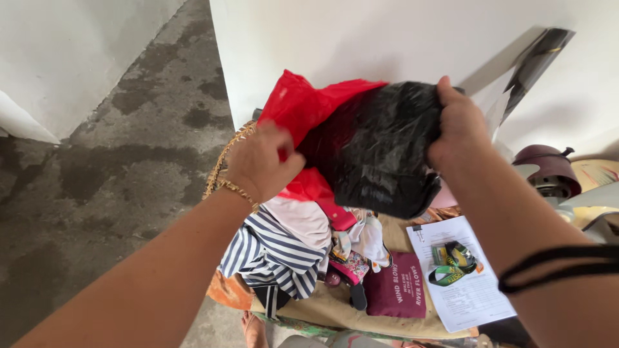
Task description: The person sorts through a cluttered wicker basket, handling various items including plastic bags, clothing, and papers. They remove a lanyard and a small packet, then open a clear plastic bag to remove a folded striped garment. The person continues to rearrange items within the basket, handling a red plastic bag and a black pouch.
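Note:
My left hand [261, 161], with a gold bracelet on its wrist, grips the edge of a red plastic bag [303, 106]. My right hand [459, 125], a black band on its forearm, pinches the top of a black plastic bag [380, 151]. The black bag hangs partly inside the red one. Both bags are held up above a pile of clothes, with a blue-and-white striped garment [274, 254] on its left side.
A maroon book [398, 287], a sheet of paper [467, 290] and a green lanyard [454, 264] lie on a tan-covered surface [329, 306]. A dark helmet [548, 167] sits at the right. White wall [361, 32] behind; stained concrete floor [129, 167] to the left.

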